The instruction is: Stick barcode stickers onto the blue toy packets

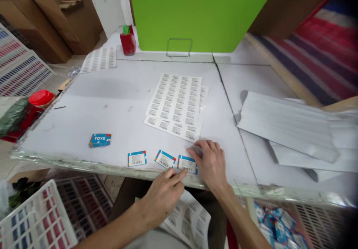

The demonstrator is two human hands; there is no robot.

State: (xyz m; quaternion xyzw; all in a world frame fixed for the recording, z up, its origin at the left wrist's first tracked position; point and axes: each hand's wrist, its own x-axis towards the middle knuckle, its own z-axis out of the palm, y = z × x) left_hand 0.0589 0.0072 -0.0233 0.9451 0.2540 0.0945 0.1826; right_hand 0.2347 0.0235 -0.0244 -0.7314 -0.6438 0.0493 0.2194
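Rightmost card: it lies flat at the near edge of the white table, with blue border and printed white middle; both hands are at it.
Row: the middle card is just beside it on the left, somewhat turned; the left card lies further left.
Far from the row, to the left: the "TOYS" card.
Left hand: the forefinger is stretched to the near side of the rightmost card, the other fingers are bent; whether they clamp something, I cannot tell.
Right hand: the thumb is at the card's right end, the fingers are bent close together; if they pinch anything, I cannot tell.
Barcode sheets: overlapping, mid-table, beyond the cards.
Below the near edge: a curled printed sheet.
Far left: a red holder.
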